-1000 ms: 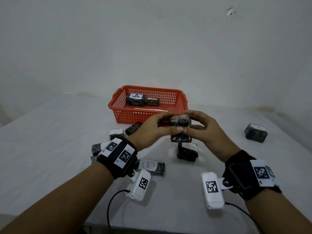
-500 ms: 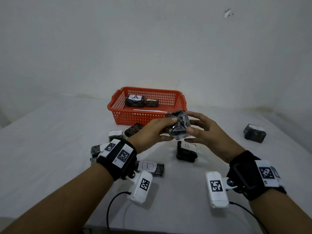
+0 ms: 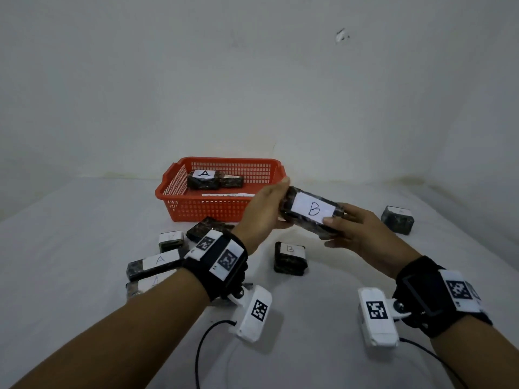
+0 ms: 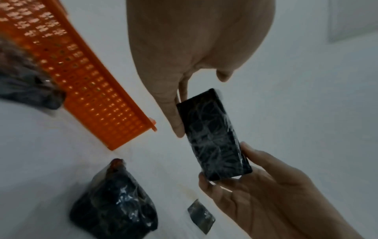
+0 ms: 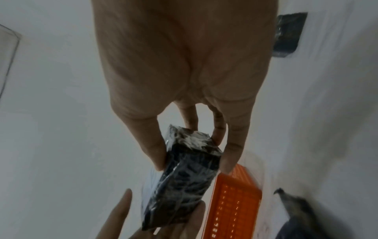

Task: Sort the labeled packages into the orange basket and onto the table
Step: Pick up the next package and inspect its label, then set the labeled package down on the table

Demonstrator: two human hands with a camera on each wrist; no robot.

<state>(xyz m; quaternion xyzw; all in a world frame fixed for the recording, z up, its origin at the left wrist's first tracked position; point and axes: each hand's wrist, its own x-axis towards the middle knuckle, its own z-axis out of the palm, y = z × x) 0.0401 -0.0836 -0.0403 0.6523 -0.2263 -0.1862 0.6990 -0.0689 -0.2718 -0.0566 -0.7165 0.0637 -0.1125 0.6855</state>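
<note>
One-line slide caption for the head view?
Both hands hold the B-labeled package beside the orange basket.

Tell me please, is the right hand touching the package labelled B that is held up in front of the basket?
Touching. The right wrist view shows the right hand with its fingers pressed against the near end of the package labelled B.

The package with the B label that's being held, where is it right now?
In the head view the held B package is in the air between the left hand and right hand, just right of the orange basket.
</note>
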